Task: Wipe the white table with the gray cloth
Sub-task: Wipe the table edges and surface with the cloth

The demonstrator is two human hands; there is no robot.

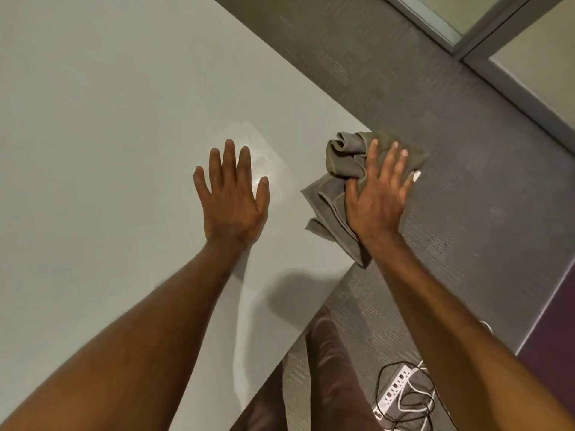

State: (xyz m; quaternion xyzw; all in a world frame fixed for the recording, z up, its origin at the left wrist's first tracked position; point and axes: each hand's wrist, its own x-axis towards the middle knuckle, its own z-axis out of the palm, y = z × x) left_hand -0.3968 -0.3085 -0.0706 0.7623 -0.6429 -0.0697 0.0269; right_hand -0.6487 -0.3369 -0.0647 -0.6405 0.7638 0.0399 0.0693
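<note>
gray cloth (339, 169) bunched at the right-hand corner of the white table (109, 126), some of it spilling past the edge and hanging over the carpet (466, 135). pinned there under the right hand (378, 197), palm down, fingers spread flat across the folds rather than curled round anything; pressing, not clutching. left hand (231, 194) just beside it, open and flat on the bare tabletop, holding nothing.

soft, light, limp stuff by the look of it: thick rolled folds near the fingertips, a loose flap trailing toward the wrist. likely to bunch and roll under a push rather than slide as one sheet, so best taken with a broad flat palm over the thickest wad, the loose flap tucked in first. no fragility to worry over. glossy tabletop, probably little drag.

edges close on two sides of the cloth: the corner itself, and the near edge running down toward the legs. any stroke outward or rightward likely to carry the cloth off the table. plenty of open room leftward and away, a wide bare surface with nothing standing on it in view. faint streaky sheen near the left fingers, perhaps damp or only glare; cannot tell. power strip (395, 390) and cables on the floor below, well apart from the work.
</note>
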